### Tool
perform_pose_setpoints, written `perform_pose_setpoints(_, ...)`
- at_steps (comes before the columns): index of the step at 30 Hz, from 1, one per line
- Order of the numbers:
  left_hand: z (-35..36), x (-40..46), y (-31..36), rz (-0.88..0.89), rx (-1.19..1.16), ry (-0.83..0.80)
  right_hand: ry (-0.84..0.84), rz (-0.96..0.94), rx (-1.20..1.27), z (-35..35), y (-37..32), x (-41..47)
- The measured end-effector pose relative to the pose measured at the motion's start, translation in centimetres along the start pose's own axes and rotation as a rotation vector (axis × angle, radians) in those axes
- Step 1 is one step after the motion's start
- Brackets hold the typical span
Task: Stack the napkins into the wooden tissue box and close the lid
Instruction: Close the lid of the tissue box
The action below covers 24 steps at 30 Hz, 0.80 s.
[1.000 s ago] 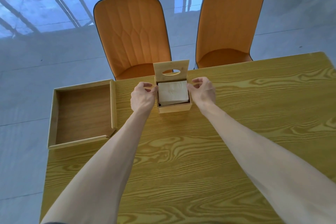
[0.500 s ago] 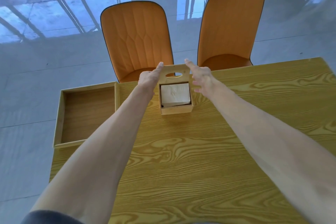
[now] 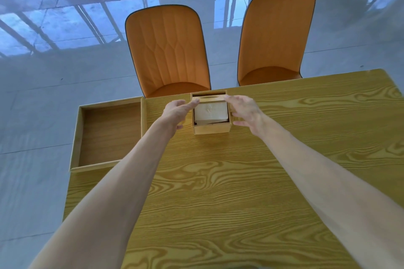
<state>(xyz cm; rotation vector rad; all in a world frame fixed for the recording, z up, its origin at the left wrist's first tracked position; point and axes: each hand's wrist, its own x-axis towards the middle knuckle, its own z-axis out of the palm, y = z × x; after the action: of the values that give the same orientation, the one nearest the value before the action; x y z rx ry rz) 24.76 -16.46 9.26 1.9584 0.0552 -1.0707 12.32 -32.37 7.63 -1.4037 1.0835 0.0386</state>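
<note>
Head view: the small square wooden tissue box (image 3: 211,130) stands near the far edge of the yellow wood-grain table (image 3: 240,192), a cream stack of napkins (image 3: 210,111) inside. Its slotted wooden lid (image 3: 210,98) is tilted, partway down. Left hand (image 3: 176,113) and right hand (image 3: 247,109) flank it, fingers loosely spread, fingertips touching the lid's edges.

A yellow wood-grain table (image 3: 240,192) fills the lower part of the view. Two orange upholstered chairs (image 3: 168,50) (image 3: 275,35) with dark piping stand at its far edge, the left one stitched in a diamond pattern. Beneath lies a glossy grey tiled floor (image 3: 43,85) (bluish reflections of window bars run across it).
</note>
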Motion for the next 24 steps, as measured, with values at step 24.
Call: perform_pose_setpoints(24,1.5,1.7,-4.0,0.203,0.272,0.028,0.095,-0.102,-0.204,0.7,4.8,1.2)
